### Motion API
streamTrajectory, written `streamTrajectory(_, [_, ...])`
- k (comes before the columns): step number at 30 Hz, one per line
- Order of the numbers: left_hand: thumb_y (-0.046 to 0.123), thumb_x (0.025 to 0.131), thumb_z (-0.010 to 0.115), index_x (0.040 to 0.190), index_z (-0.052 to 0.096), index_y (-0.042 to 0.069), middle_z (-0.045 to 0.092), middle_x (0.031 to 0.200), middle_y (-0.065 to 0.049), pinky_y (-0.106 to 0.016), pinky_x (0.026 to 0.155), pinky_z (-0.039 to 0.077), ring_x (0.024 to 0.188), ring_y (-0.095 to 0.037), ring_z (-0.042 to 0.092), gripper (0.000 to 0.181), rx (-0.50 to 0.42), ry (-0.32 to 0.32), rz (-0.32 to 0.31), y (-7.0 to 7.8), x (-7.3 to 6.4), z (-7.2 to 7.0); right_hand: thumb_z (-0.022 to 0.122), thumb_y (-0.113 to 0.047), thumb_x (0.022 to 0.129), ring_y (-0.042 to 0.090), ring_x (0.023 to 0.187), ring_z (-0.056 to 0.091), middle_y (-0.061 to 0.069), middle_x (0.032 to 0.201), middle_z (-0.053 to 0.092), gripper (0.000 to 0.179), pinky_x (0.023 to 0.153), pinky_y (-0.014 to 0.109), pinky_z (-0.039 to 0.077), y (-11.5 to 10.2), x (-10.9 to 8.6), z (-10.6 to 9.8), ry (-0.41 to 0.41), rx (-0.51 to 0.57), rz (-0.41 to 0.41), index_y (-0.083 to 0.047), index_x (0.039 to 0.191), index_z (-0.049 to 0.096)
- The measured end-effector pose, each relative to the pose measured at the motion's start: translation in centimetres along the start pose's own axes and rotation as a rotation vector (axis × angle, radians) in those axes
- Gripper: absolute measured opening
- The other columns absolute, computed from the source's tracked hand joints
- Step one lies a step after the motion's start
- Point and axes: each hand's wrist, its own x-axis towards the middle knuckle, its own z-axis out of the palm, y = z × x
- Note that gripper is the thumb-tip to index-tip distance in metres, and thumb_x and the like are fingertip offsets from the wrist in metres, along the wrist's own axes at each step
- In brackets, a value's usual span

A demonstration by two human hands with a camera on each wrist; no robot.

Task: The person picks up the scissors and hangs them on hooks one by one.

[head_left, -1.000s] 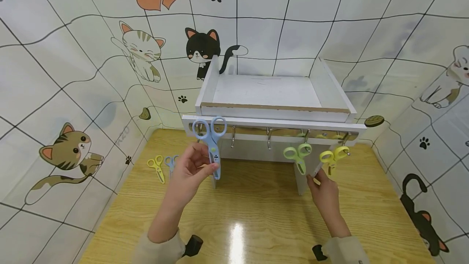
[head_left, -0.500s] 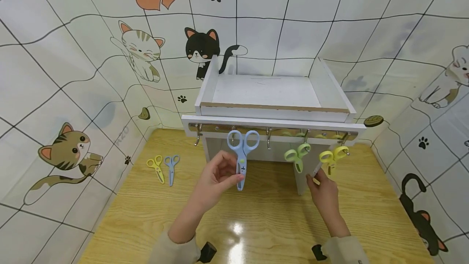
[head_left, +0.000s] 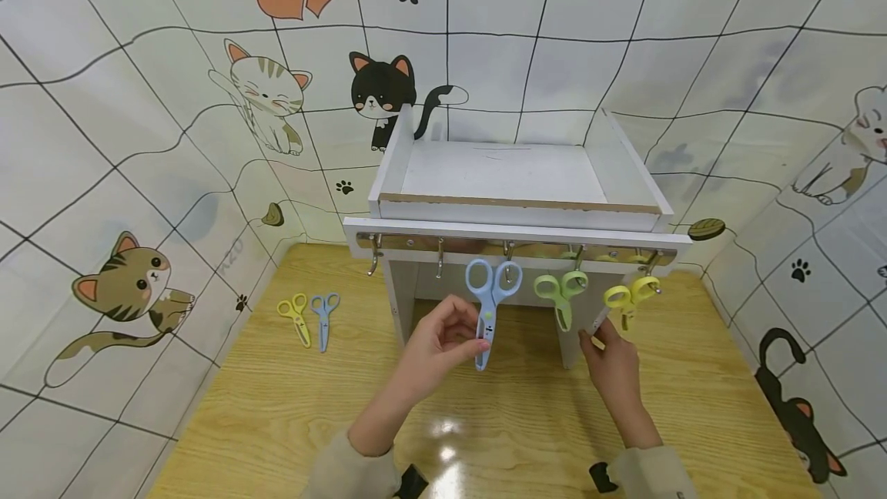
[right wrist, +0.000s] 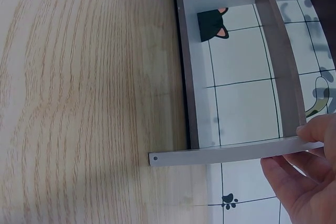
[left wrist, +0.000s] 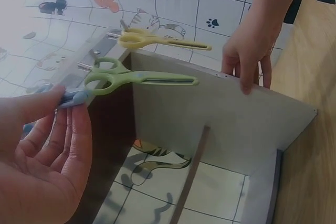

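My left hand (head_left: 438,346) pinches a pair of blue scissors (head_left: 489,303) by the blade end, handle loops up. One loop overlaps the middle hook (head_left: 509,249) of the white rack in the head view. My right hand (head_left: 613,368) grips the rack's right side panel (right wrist: 226,155), thumb on one face and fingers on the other in the right wrist view. Green scissors (head_left: 564,303) hang by a loop just right of the blue pair. Yellow scissors (head_left: 627,300) hang on the rightmost hook, above my right hand.
The white rack (head_left: 630,233) stands on the wooden table (head_left: 277,406) against a cat-patterned wall covering. Two hooks (head_left: 440,259) on the left hold nothing. Another yellow pair of scissors (head_left: 296,320) and a smaller blue pair (head_left: 324,322) lie on the table at left.
My left hand has carried the blue scissors rightward and slightly down, from the leftmost hook to the middle one. My right hand has stayed on the panel. The green scissors have swung slightly.
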Motion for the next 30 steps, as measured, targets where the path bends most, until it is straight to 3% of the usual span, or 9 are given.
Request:
streamTrajectory(7, [-0.003, 0.09, 0.068, 0.109, 0.052, -0.007, 0.062, 0.103, -0.031, -0.019, 0.08, 0.056, 0.085, -0.003, 0.062, 0.026, 0.016, 0.015, -0.061, -1.2, 0.5, 0.4, 0.063, -0.003, 0.095, 0.047, 0.089, 0.071, 0.033, 0.107, 0.07, 0.026, 0.069, 0.056, 0.06, 0.0, 0.0, 0.1, -0.013, 0.005, 0.019, 0.004, 0.12, 0.061])
streamTrajectory(14, [-0.003, 0.09, 0.068, 0.109, 0.052, -0.009, 0.061, 0.102, -0.035, -0.019, 0.08, 0.056, 0.084, -0.002, 0.061, 0.025, 0.021, 0.013, -0.054, -2.1, 0.5, 0.6, 0.064, -0.001, 0.093, 0.048, 0.086, 0.072, 0.033, 0.102, 0.07, 0.021, 0.067, 0.057, 0.059, 0.0, 0.0, 0.1, 0.006, -0.004, -0.005, 0.005, 0.113, 0.062])
streamTrajectory(22, [-0.001, 0.09, 0.067, 0.111, 0.053, -0.01, 0.061, 0.106, -0.035, -0.018, 0.079, 0.056, 0.085, -0.002, 0.062, 0.027, 0.018, 0.011, -0.085, -2.5, 0.4, 0.5, 0.063, -0.001, 0.094, 0.047, 0.086, 0.072, 0.033, 0.105, 0.07, 0.025, 0.068, 0.056, 0.06, -0.1, 0.0, 0.1, 0.002, 0.002, 0.019, 0.005, 0.118, 0.062])
streamTrajectory(30, [-0.001, 0.09, 0.068, 0.113, 0.054, -0.011, 0.061, 0.108, -0.035, -0.021, 0.082, 0.058, 0.09, -0.01, 0.064, 0.029, 0.022, -0.013, -0.096, -3.7, -0.1, 0.2, 0.064, -0.002, 0.094, 0.046, 0.085, 0.072, 0.032, 0.103, 0.071, 0.022, 0.068, 0.057, 0.059, -0.1, 0.0, 0.1, 0.011, -0.008, 0.013, 0.005, 0.115, 0.063])
